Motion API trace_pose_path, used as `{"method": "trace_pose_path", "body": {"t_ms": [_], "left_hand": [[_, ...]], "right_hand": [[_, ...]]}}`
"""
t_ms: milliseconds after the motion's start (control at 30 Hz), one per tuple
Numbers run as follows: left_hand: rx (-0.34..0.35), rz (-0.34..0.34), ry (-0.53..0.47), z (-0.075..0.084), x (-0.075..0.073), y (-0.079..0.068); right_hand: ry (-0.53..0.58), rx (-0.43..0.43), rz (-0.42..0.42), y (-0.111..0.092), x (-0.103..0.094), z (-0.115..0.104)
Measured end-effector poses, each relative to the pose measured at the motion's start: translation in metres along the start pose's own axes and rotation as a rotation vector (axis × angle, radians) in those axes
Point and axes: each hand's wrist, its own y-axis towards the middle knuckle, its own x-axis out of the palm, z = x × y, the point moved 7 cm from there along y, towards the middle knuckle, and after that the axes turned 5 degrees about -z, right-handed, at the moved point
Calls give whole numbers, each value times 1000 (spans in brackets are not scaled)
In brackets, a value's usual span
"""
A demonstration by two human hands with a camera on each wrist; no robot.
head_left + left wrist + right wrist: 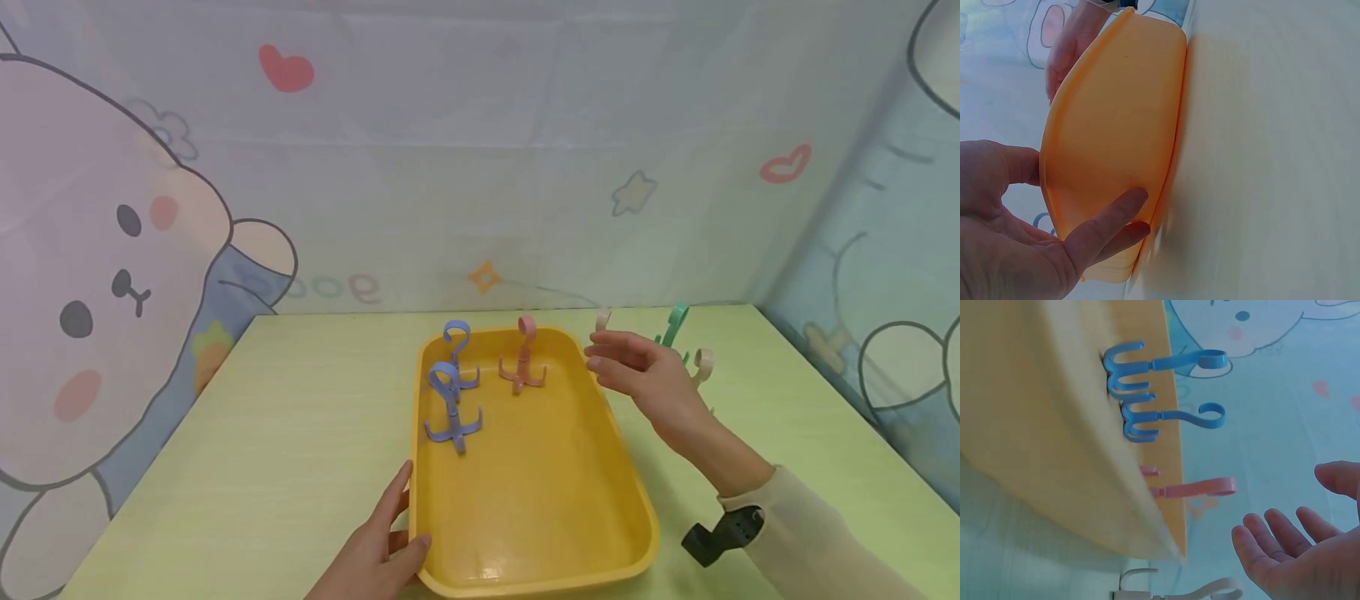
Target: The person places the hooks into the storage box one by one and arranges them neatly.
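A yellow tray lies lengthwise in front of me. My left hand grips its near left side, thumb at the rim and fingers against the outer wall. Inside the tray, two blue multi-prong hooks stand upright one behind the other along the left side. A pink hook of the same shape stands near the far end. My right hand hovers by the far right rim, fingers apart and holding nothing. Close to it, outside the tray, is a white hook, partly hidden by the hand in the head view.
Right of the tray, a green hook and a cream hook stand on the pale green table, partly behind my right hand. A printed cloth hangs along the table's back edge and right side.
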Motion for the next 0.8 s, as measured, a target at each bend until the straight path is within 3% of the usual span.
{"method": "trace_pose_path", "body": {"t_ms": [300,533,800], "left_hand": [[3,-6,-11,0,0,-1],[-10,8,-6,1,-1,-1],[-6,12,-16,1,0,-1]], "right_hand": [[18,10,41,-10,-20,14],[109,-4,67,-20,-38,24],[83,24,97,-31,-54,38]]}}
